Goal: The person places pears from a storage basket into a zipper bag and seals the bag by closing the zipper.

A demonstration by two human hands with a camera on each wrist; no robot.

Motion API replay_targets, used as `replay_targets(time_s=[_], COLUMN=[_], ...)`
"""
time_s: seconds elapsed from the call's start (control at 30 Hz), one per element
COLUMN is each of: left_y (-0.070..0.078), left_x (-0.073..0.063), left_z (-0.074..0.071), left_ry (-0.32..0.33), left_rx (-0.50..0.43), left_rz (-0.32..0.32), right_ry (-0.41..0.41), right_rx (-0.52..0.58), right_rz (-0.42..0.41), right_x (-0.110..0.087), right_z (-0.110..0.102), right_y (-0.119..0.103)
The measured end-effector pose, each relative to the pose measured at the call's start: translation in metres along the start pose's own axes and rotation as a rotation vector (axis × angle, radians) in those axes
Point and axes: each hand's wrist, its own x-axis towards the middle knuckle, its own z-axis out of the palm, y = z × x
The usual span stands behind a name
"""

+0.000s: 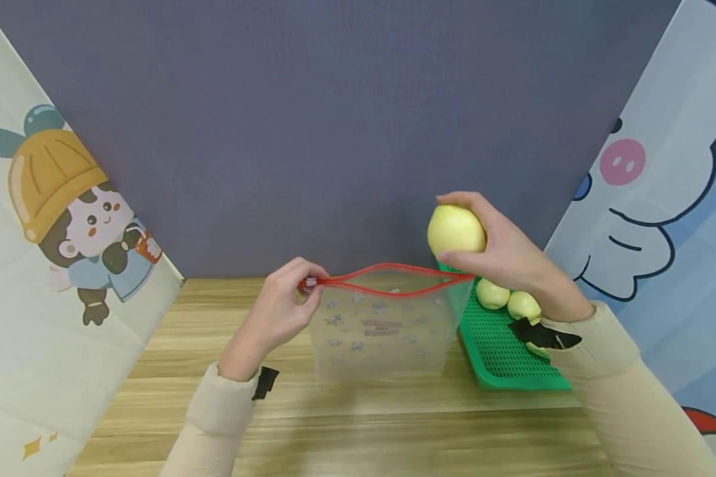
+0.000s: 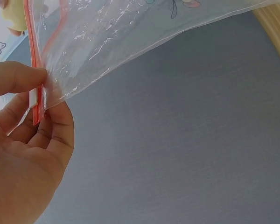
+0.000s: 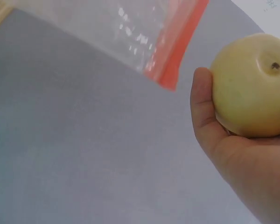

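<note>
A clear zip bag (image 1: 382, 338) with a red zip edge and small printed patterns hangs upright, its mouth parted. My left hand (image 1: 289, 298) pinches the bag's left top corner by the zip slider; in the left wrist view the thumb presses on the red strip (image 2: 35, 60). My right hand (image 1: 501, 248) grips a pale yellow apple (image 1: 456, 230) above the bag's right top corner. In the right wrist view the apple (image 3: 252, 86) sits between thumb and fingers, with its dimpled end showing, apart from the bag's red corner (image 3: 170, 74).
A green perforated basket (image 1: 495, 361) stands right of the bag, partly beneath my right arm. Several more yellow apples (image 1: 492, 294) lie in it. The wooden tabletop (image 1: 358, 430) meets a grey-blue panel (image 1: 334, 132) behind, and printed cloths hang on both sides.
</note>
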Motion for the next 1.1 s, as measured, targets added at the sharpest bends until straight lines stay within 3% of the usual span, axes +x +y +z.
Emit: replay_targets(time_s=[0.3, 0.57, 1.1], left_y=[0.000, 0.002, 0.002], left_x=[-0.001, 0.000, 0.001], left_z=[0.000, -0.001, -0.002], left_ry=[-0.003, -0.037, -0.036], left_rx=[0.001, 0.003, -0.001], left_rz=[-0.005, -0.025, -0.024], right_ry=[-0.022, -0.033, -0.085], right_rx=[0.037, -0.007, -0.068], right_rz=[-0.066, -0.133, -0.166], right_x=[0.005, 0.008, 0.011], right_z=[0.015, 0.030, 0.054], right_y=[-0.004, -0.004, -0.006])
